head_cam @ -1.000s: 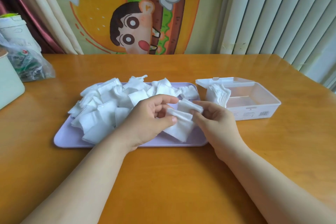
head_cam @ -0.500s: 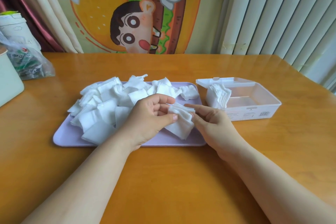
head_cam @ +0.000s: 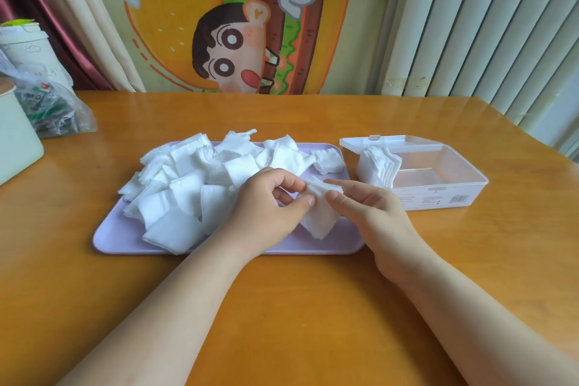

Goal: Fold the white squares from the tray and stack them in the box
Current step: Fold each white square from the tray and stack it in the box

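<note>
Held a square (head_cam: pixel 322 216) mid-fold, centre frame, over the right end of the tray (head_cam: pixel 219 249).
Clamped left grip (head_cam: pixel 266 207) and right grip (head_cam: pixel 372 216) on its top edge, thumbs against fingers. Risked a skewed crease or dropped layer through limp, sagging cloth; had yet to reach the box (head_cam: pixel 438 194), right of centre.

The left hand (head_cam: pixel 266 207) and right hand (head_cam: pixel 372 216) are bare, and the forearms (head_cam: pixel 175 307) are uncovered right down to the lower edge of the view. The fingers (head_cam: pixel 351 186) are slender. The nails (head_cam: pixel 311 200) seem short and plain, though they are too small to judge surely.
</note>
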The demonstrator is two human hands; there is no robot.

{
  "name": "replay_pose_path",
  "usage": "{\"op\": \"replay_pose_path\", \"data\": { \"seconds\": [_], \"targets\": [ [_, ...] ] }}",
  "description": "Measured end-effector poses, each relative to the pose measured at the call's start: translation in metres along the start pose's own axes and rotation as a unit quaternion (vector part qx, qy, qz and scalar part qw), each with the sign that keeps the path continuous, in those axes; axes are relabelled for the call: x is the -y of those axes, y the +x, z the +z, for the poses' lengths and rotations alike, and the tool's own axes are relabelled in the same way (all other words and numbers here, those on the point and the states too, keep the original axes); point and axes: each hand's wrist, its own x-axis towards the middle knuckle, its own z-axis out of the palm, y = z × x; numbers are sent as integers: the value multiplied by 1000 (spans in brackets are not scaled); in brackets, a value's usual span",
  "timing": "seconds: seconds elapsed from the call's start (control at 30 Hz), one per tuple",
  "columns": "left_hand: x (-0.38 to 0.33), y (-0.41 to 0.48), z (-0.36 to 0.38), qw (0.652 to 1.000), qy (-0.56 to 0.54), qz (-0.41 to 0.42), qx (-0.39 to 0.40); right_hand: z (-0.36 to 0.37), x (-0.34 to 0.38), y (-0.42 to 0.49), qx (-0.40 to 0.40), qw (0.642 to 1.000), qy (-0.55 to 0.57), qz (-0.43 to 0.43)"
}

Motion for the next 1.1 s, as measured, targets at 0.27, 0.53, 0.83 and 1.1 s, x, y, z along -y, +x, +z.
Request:
{"op": "replay_pose_path", "data": {
  "seconds": [0.27,0.53,0.83,1.1],
  "targets": [
    [9,3,2,998,40,56,10,0,2,2,-32,999,21,10],
    [-1,2,-15,989,-115,43,79,-2,-2,6,-90,996,29,9],
    [2,3,-7,994,-103,14,40,1,0,2,-23,1000,-3,8],
    [4,4,-3,996,-87,-4,29,0,2,-2,23,1000,-4,-7]
  ]
}}
